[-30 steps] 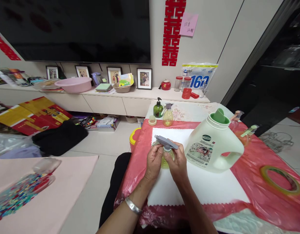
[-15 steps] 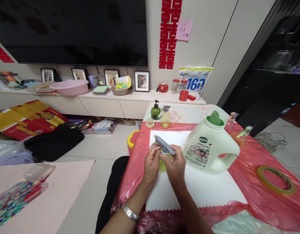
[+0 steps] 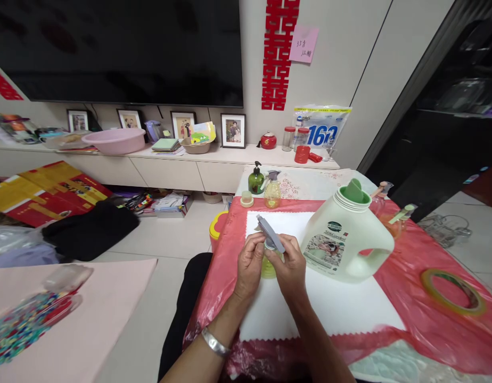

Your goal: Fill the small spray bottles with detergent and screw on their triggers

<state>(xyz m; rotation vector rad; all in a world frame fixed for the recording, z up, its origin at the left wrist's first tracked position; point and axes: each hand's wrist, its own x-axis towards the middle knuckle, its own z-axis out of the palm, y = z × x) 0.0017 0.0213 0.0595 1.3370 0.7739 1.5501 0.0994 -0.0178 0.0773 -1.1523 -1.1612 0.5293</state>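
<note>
Between my two hands is a small spray bottle point(image 3: 269, 270) with yellow-green liquid, upright over a white sheet point(image 3: 326, 311). Its grey trigger spray head point(image 3: 271, 233) sits on the neck, tilted across the top. My left hand point(image 3: 249, 265) has a silver bangle at the wrist and is closed at the left side of the spray head. From the right, my right hand point(image 3: 292, 268) pinches the collar, its thumb in front. Fingers cover part of the neck. Just right of my hands stands a large pale-green detergent jug point(image 3: 350, 239) with a green spout.
Behind the sheet stand a green pump bottle point(image 3: 256, 180), another spray bottle point(image 3: 272, 192) and a small round cap point(image 3: 246, 199). A yellow tape roll point(image 3: 453, 291) lies on the red plastic cover point(image 3: 425, 250) at right. Two more spray bottles are behind the jug.
The grey spray head has turned slightly between my fingers, its nozzle end now pointing more away from me. Both hands keep their hold; the view has shifted a little.
</note>
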